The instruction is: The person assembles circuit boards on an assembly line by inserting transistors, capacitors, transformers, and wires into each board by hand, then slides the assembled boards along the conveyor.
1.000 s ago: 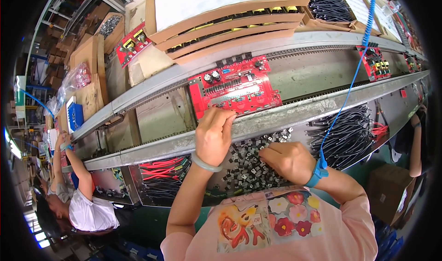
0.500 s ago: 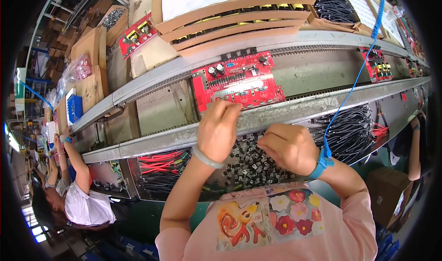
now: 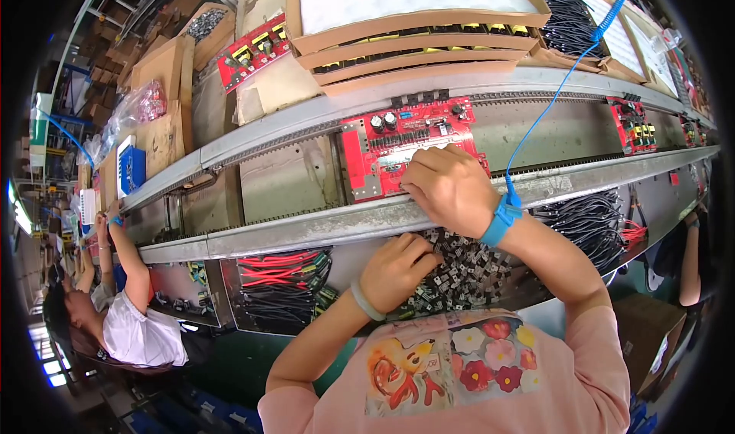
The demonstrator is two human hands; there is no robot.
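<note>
Red circuit board (image 3: 402, 143) sits on the conveyor (image 3: 287, 177), just above frame centre. Roles have swapped: the right hand (image 3: 452, 193) is now over it, the left hand (image 3: 394, 273) at the black components (image 3: 471, 269) below. Whether either grip is apart or clamped, I cannot tell.

No legible text, red circuit board (image 3: 397, 152) included

Wearer's two hands (image 3: 452, 185), one pale bangle (image 3: 367, 302), at least four red circuit boards (image 3: 392, 154)
</note>
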